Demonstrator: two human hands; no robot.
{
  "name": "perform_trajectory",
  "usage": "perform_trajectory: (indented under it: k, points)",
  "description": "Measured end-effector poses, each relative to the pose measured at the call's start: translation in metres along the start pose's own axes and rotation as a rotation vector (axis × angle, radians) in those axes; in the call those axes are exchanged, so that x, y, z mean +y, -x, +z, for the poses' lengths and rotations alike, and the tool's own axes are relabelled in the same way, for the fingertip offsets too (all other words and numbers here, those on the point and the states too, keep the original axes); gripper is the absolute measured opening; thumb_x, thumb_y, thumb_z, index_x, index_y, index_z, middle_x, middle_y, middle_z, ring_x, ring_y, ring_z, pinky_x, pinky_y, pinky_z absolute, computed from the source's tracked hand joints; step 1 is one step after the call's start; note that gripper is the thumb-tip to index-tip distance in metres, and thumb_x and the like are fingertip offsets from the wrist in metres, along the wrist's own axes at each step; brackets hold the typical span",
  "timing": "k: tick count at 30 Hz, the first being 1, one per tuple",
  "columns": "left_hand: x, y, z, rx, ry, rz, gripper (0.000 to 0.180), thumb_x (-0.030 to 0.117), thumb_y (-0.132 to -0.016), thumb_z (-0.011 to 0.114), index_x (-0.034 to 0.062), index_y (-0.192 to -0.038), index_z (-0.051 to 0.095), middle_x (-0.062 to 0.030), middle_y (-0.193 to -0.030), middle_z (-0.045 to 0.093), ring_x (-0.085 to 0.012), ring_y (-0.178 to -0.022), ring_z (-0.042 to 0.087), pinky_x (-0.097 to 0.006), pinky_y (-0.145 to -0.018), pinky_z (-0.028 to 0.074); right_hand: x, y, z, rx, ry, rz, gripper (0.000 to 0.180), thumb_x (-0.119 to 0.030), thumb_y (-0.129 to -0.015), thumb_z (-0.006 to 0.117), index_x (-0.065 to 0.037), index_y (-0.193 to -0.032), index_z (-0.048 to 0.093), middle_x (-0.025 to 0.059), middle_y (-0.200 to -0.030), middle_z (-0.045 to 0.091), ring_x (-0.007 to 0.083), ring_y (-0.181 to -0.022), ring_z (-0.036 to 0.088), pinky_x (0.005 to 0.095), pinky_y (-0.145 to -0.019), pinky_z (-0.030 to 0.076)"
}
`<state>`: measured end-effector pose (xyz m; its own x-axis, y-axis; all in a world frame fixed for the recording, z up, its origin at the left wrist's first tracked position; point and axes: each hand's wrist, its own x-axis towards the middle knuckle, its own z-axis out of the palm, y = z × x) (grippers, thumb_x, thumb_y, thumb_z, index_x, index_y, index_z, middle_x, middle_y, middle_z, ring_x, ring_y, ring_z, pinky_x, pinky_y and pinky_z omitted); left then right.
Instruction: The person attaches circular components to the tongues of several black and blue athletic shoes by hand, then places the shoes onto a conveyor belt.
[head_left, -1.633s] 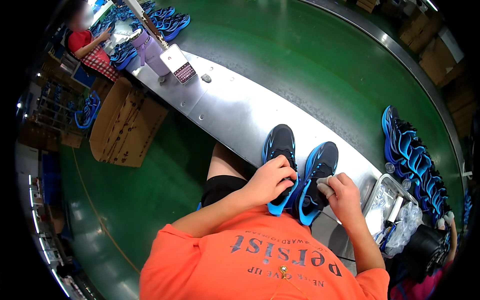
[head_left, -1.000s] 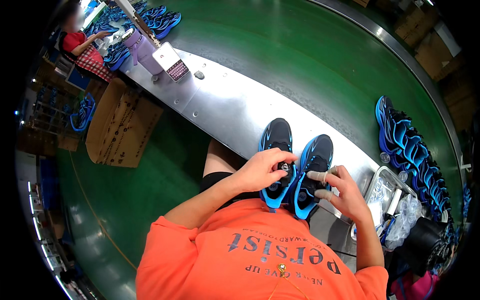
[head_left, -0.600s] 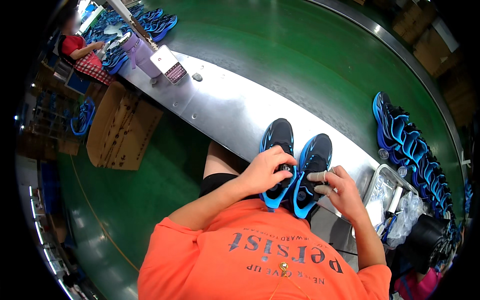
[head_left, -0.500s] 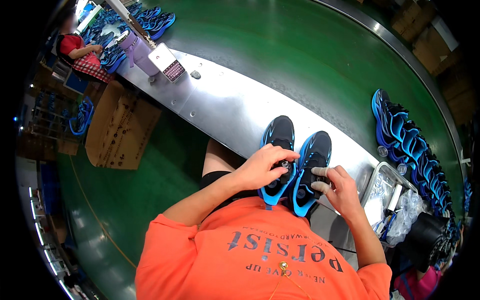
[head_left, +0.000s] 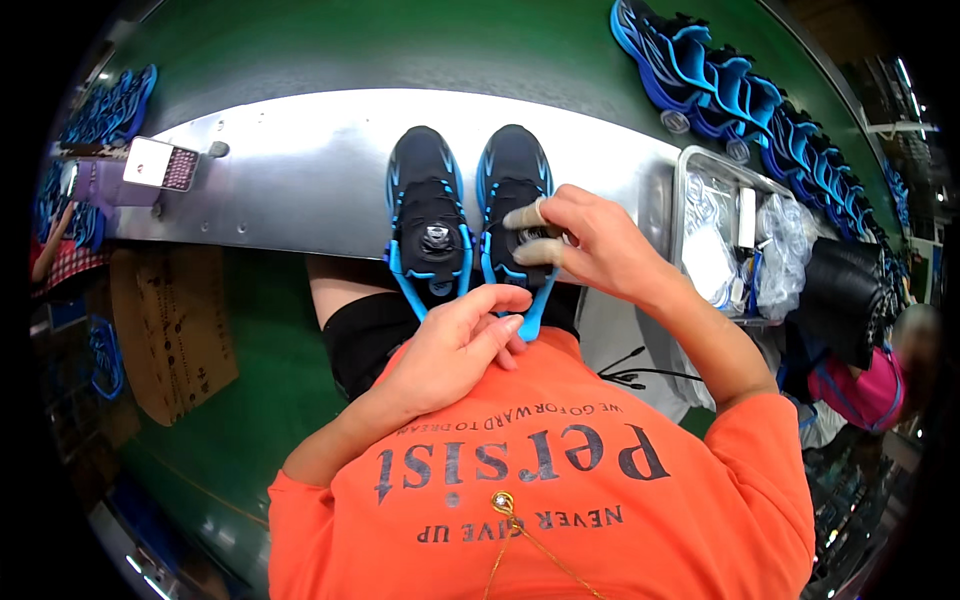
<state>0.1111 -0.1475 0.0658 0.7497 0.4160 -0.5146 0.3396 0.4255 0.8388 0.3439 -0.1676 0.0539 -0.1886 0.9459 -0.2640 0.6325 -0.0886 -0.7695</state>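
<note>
Where a bench [head_left: 310, 170] borders green floor [head_left: 268, 350], right hand [head_left: 598, 242] pinches shoe [head_left: 514, 158], left hand [head_left: 450, 348] half-curled.

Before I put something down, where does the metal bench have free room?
Widest between the grey lump and left shoe; smaller between right shoe and metal tray, partly covered by the right hand. The tray is crowded.

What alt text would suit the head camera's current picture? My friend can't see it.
A person in an orange shirt has their right hand over the right one of two black-and-blue shoes side by side at a metal bench, the left hand near its heel. A metal tray and a row of similar shoes are to the right.
</note>
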Motion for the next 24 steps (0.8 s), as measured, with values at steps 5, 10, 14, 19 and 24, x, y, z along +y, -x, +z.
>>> perform_trajectory:
  k: [5, 10, 14, 19, 24]
  points:
    - [-0.013, -0.013, 0.009, 0.05, 0.491, -0.125, 0.034, 0.017, -0.106, 0.049, -0.006, -0.131, 0.048, -0.0179, -0.129, 0.058, -0.0242, -0.103, 0.066, -0.035, -0.088, 0.057, 0.006, 0.006, 0.006, 0.148, -0.082, -0.283, 0.039, -0.018, -0.079, 0.077, -0.016, -0.117, 0.072, 0.0097, -0.09, 0.057, 0.0246, -0.088, 0.059, 0.0341, -0.078, 0.05]
    - [-0.017, -0.021, 0.015, 0.088, 0.61, -0.115, 0.027, 0.018, -0.105, 0.051, -0.003, -0.122, 0.053, -0.0137, -0.121, 0.06, -0.026, -0.108, 0.065, -0.036, -0.09, 0.056, 0.006, 0.001, 0.017, 0.113, 0.047, -0.074, 0.041, -0.024, -0.078, 0.079, -0.02, -0.118, 0.071, 0.01, -0.096, 0.053, 0.0278, -0.093, 0.058, 0.0375, -0.081, 0.05]
    - [-0.024, -0.021, 0.017, 0.088, 0.631, -0.096, 0.028, 0.018, -0.105, 0.051, -0.0014, -0.125, 0.053, -0.0114, -0.12, 0.061, -0.0258, -0.111, 0.065, -0.036, -0.09, 0.055, 0.017, 0.0, 0.013, 0.065, -0.162, -0.269, 0.031, -0.025, -0.079, 0.078, -0.016, -0.108, 0.072, 0.0084, -0.088, 0.057, 0.0286, -0.085, 0.061, 0.0394, -0.077, 0.05]
    - [-0.028, -0.025, 0.02, 0.113, 0.692, -0.154, 0.024, 0.018, -0.105, 0.051, 0.0006, -0.122, 0.055, -0.0097, -0.121, 0.061, -0.0256, -0.114, 0.064, -0.035, -0.088, 0.056, 0.012, 0.001, 0.022, 0.122, 0.013, -0.149, 0.037, -0.018, -0.079, 0.078, -0.014, -0.116, 0.072, 0.0075, -0.096, 0.057, 0.0232, -0.088, 0.06, 0.0341, -0.079, 0.051]
    - [-0.035, -0.024, 0.018, 0.086, 0.703, -0.137, 0.022, 0.018, -0.105, 0.052, 0.0014, -0.119, 0.056, -0.0093, -0.122, 0.061, -0.0259, -0.116, 0.063, -0.033, -0.087, 0.056, 0.022, 0.002, 0.022, 0.106, -0.136, -0.289, 0.037, -0.016, -0.08, 0.078, -0.015, -0.117, 0.071, 0.0076, -0.093, 0.058, 0.0244, -0.087, 0.061, 0.0351, -0.078, 0.051]
